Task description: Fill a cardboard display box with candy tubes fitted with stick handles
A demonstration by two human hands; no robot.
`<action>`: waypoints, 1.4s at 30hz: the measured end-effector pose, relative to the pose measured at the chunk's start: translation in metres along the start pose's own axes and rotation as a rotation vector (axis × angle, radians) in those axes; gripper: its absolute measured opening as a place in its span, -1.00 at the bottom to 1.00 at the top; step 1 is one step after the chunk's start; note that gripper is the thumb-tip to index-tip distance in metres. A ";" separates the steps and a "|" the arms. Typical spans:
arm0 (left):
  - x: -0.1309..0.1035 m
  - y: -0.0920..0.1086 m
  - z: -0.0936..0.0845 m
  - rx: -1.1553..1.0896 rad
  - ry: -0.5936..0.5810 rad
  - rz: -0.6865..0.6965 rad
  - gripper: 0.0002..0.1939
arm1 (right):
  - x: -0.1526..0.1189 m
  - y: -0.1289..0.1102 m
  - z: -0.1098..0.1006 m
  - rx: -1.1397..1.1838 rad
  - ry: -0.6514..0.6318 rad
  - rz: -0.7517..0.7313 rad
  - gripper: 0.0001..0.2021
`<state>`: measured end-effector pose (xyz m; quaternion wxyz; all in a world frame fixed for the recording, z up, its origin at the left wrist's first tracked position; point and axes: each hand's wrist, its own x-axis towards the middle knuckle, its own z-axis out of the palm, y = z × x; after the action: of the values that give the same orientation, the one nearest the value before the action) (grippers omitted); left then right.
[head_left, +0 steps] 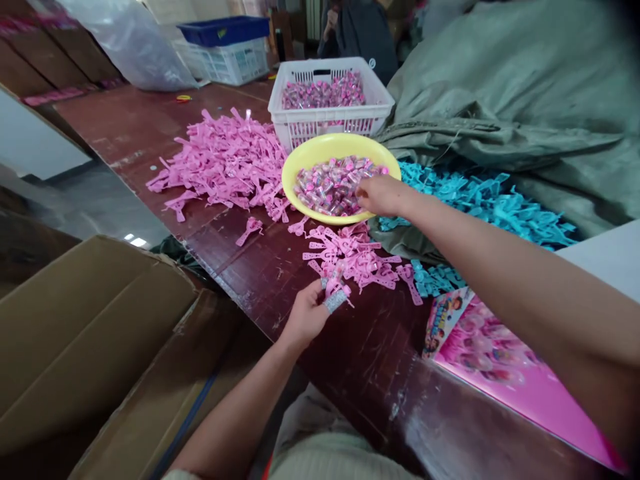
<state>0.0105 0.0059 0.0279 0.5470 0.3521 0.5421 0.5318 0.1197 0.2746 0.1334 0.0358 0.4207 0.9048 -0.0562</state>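
bench [370, 333]: dark red
left hand [306, 317]: grip pinches a pink piece [335, 287] above the bench, near a pink pile [357, 257]
right hand [380, 195]: at the yellow bowl [289, 177] of little tubes [320, 187]; cannot tell if its grip holds any
white basket [333, 116]: behind the bowl

I can read no text from here: the print on the pink box [520, 380], nearer and right of the yellow bowl [306, 157], blurs; the blue tray's [247, 29] mark, beyond it leftward, is too small.
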 end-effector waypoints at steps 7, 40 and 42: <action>-0.027 0.004 0.014 0.015 -0.020 0.025 -0.58 | 0.014 -0.033 0.019 0.018 -0.036 0.195 -0.63; -0.075 0.012 0.089 0.899 -0.415 0.770 -0.82 | -0.383 -0.015 0.069 1.142 -0.060 0.202 -0.65; -0.076 0.012 0.103 0.881 -0.430 0.722 -0.82 | -0.400 -0.015 0.070 1.098 0.049 0.234 -0.49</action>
<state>0.1195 -0.0458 0.0733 0.2321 0.8064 0.4350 0.3265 0.3673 -0.0471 0.1097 -0.2035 0.4763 0.6905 -0.5049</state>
